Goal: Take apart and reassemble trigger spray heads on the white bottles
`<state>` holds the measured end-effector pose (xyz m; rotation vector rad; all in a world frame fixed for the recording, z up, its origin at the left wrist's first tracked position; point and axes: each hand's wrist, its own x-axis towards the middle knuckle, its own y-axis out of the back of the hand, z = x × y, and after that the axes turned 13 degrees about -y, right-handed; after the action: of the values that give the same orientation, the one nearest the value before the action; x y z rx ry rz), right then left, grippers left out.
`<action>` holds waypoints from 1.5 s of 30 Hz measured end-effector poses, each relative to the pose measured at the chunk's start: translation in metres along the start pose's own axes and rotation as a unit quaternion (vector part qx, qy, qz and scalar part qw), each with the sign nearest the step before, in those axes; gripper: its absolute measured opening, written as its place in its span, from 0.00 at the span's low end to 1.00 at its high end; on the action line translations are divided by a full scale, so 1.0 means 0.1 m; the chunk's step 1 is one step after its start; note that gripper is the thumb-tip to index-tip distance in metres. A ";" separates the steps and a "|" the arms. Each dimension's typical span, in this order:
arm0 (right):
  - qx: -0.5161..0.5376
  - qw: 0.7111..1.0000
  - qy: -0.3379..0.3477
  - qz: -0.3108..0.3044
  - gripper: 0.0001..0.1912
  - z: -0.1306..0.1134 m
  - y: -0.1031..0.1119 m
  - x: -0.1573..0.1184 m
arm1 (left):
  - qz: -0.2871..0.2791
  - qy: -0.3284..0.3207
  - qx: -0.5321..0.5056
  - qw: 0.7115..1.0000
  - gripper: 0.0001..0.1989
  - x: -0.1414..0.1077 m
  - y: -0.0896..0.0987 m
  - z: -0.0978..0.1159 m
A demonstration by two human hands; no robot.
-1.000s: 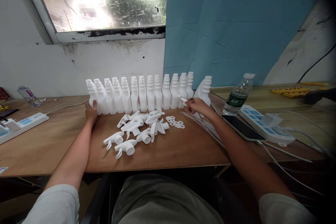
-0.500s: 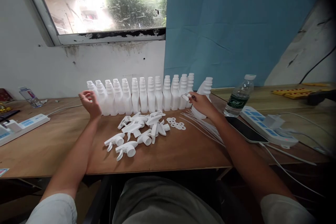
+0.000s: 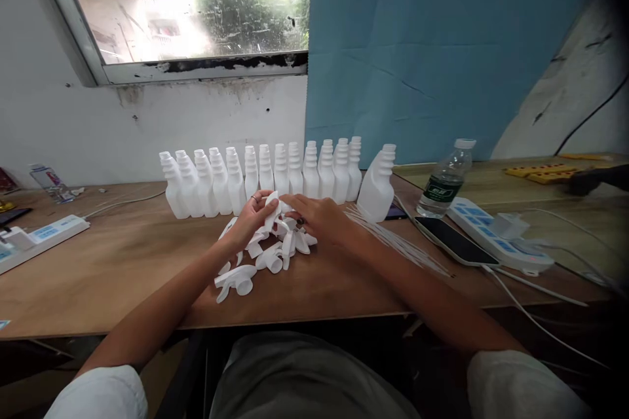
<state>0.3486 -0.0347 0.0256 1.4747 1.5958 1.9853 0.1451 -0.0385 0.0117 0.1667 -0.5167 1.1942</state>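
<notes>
A white spray trigger head (image 3: 272, 208) is held up between my two hands, just over the pile. My left hand (image 3: 249, 221) pinches it from the left with thumb and fingers. From the right, my right hand (image 3: 325, 217) has its bent fingers on the same piece; its fingertips are partly hidden. Beneath them lies a heap of loose white spray trigger heads (image 3: 269, 258), one of them (image 3: 240, 280) nearest the table edge. Behind stands a row of open white spray bottles (image 3: 268, 173). The small white rings are hidden by my right hand.
A single white bottle (image 3: 376, 190) stands apart at the right, beside thin white tubes (image 3: 398, 245). Farther right are a water bottle (image 3: 445, 183), a phone (image 3: 457, 241) and a power strip (image 3: 496, 236). Another power strip (image 3: 44, 242) lies left.
My right hand has come left from beside the lone bottle, carrying a white spray head. My left hand, empty before at the row's left end, has moved right to meet it and grips the piece.
</notes>
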 end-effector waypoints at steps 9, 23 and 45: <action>0.393 0.903 -0.152 0.085 0.36 0.31 0.02 -0.10 | 0.028 0.067 -0.157 0.985 0.14 0.02 0.15 -0.10; 0.497 0.858 -0.128 -0.015 0.16 0.14 -0.05 -0.13 | 0.054 0.061 -0.113 0.990 0.19 -0.03 0.03 -0.11; 0.320 0.947 0.016 -0.026 0.13 0.05 0.04 -0.20 | -0.003 0.000 0.042 0.999 0.18 -0.02 0.15 -0.20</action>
<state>0.3639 -0.0460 0.0176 1.5629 2.4124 1.5285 0.1371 -0.0272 -0.0091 0.2409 -0.4658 1.2100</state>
